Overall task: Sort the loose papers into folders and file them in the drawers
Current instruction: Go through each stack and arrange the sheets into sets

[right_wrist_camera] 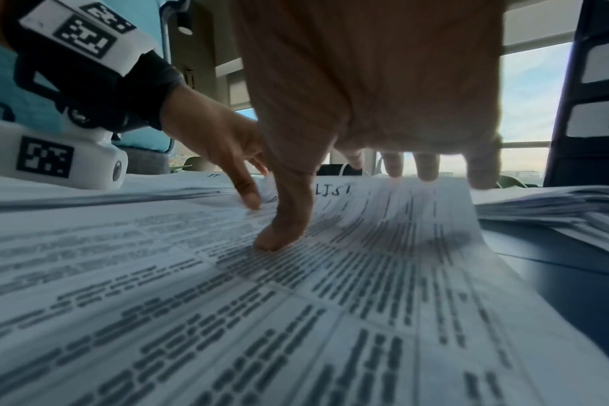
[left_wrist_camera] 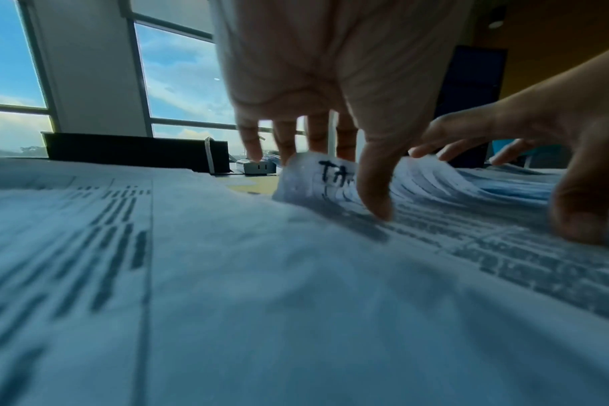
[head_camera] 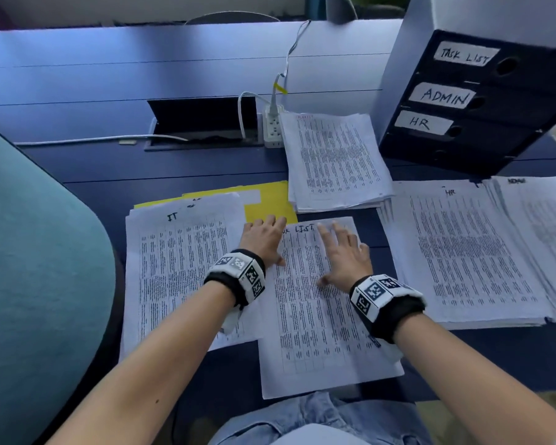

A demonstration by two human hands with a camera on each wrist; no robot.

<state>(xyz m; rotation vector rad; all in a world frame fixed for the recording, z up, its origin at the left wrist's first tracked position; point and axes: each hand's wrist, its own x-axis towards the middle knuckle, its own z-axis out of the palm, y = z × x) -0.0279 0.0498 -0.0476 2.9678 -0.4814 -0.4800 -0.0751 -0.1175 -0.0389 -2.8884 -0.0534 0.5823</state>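
Both hands lie flat, fingers straight, gripping nothing. The left hand (head_camera: 264, 239) and right hand (head_camera: 344, 252) press on the TASK LIST sheet (head_camera: 315, 316), which lies near the front edge of the surface (head_camera: 77, 75). Left of it, touching, is the IT stack (head_camera: 174, 268) over a yellow folder (head_camera: 270, 200). To the right lies the HR stack (head_camera: 463, 252); another stack (head_camera: 334, 159) sits farther back. The labelled drawers (head_camera: 472, 101) stand far right.
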